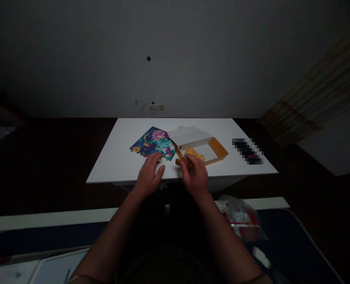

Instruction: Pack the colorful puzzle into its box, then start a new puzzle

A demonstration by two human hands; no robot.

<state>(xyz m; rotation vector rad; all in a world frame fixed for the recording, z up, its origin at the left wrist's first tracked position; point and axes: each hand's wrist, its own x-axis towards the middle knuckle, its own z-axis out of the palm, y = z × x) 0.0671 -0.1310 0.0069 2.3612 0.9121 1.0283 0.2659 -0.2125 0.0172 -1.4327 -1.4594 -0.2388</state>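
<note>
While the left hand is partly open beside the near edge of the colourful cartoon picture sheet, thumb apart from the fingers and no object visible in its grasp, the right hand curls its fingers at the near left corner of the open yellow box; what it grips there is unclear. Yellow pieces lie inside the box, whose white flap spreads behind. All rest on the white surface, with a pixelated dark object to the right.
</note>
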